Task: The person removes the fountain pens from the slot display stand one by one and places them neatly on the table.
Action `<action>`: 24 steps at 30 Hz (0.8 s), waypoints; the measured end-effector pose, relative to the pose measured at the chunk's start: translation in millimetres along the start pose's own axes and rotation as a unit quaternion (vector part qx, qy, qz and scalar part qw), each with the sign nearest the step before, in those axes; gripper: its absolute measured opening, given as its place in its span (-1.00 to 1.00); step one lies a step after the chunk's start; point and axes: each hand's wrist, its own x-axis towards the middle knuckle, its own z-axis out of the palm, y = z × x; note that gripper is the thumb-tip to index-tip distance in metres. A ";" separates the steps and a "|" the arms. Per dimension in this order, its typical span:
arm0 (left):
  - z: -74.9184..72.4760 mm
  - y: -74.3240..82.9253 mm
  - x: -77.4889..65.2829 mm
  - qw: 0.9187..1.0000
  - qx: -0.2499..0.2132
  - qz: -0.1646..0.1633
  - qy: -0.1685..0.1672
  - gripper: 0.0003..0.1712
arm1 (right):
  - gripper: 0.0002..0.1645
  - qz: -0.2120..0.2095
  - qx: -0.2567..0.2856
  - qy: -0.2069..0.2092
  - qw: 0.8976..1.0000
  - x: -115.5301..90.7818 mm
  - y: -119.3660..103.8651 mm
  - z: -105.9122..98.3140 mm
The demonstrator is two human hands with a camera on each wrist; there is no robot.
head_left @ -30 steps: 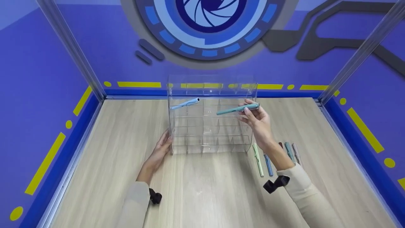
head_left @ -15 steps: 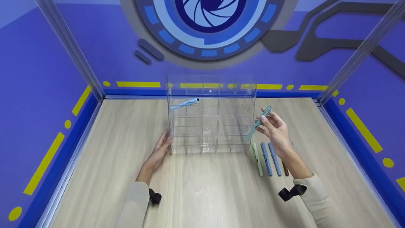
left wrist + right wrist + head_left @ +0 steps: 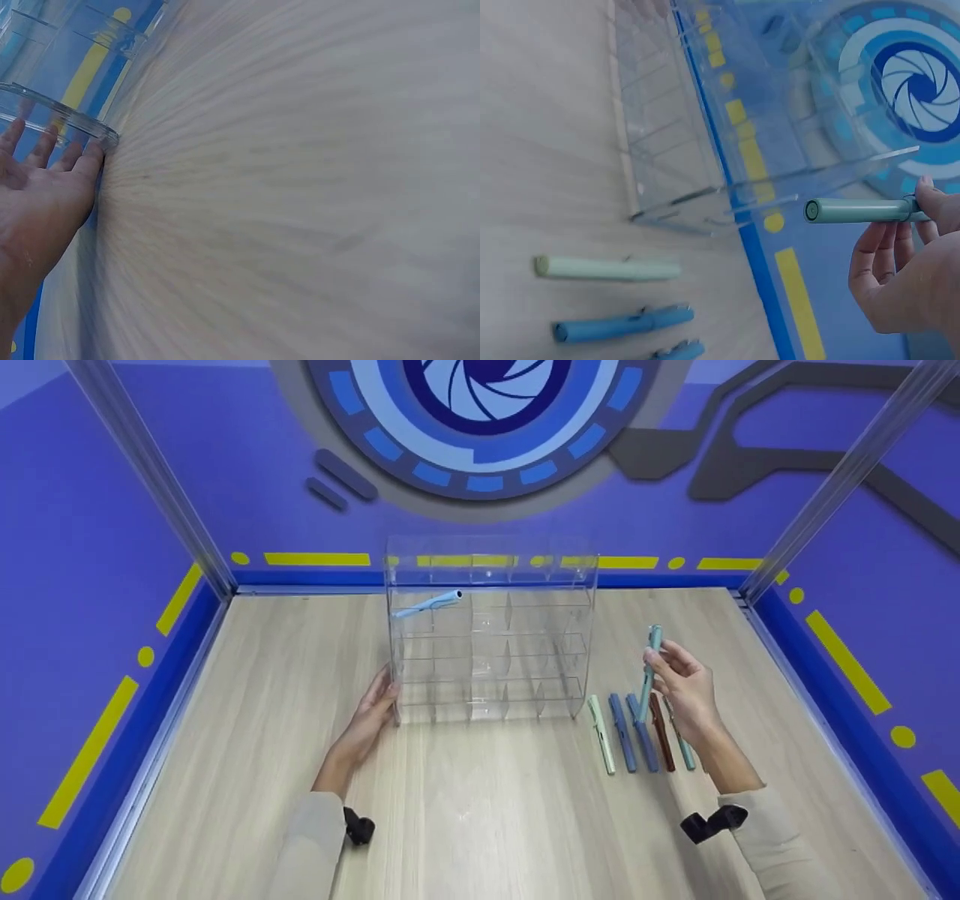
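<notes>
My right hand (image 3: pixel 690 690) pinches a teal pen (image 3: pixel 650 660) between thumb and fingers, above the row of pens at the right. The pen stands nearly upright in the head view; its round end faces the camera in the right wrist view, where the teal barrel (image 3: pixel 862 211) shows. At the middle back stands a clear acrylic organizer (image 3: pixel 489 643) with several compartments. A light blue pen (image 3: pixel 429 604) lies slanted in its upper left part. My left hand (image 3: pixel 367 716) touches the organizer's lower left side, its fingers (image 3: pixel 43 146) fairly straight against the edge.
Lying side by side to the right of the organizer are a light green pen (image 3: pixel 602 735), two blue pens, a brown pen (image 3: pixel 663 733) and another teal pen (image 3: pixel 685 746). Blue walls (image 3: pixel 315 525) with metal posts enclose the wooden table (image 3: pixel 465 825).
My right hand has moved right and down, away from the organizer's front, and the teal pen has turned from nearly level to nearly upright. The left hand stays at the organizer's side.
</notes>
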 end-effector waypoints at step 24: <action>-0.4 1.0 0.2 1.000 0.001 -0.007 -0.009 -0.17 | -0.64 0.022 0.063 0.048 0.997 -9.3 31.7 -57.4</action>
